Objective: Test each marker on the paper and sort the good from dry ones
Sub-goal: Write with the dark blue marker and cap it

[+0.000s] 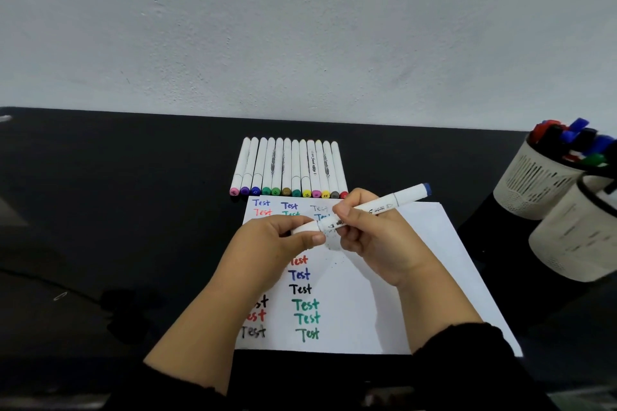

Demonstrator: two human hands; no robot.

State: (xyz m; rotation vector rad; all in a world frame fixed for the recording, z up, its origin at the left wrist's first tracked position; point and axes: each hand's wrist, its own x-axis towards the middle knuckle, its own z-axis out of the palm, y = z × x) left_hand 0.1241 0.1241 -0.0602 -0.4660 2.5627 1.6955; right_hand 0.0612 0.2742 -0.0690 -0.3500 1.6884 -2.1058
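My right hand was curled round the barrel of the white marker, and my left hand pinched the cap end of it between thumb and fingers, the two hands close together above the paper. The marker lay slanted, its blue far end up and to the right. I judged it light, stiff and smooth, so the barrel wanted a firm wrap near the middle while the cap was taken at its tip; the plastic could slip if held loosely. Whether the cap was going on or coming off I could not tell. Below the hands the sheet carried rows of the word "Test" in several colours. Beyond it a row of markers lay side by side on the black table, coloured ends toward me. At the right edge stood two pale cups, the farther one holding pens.
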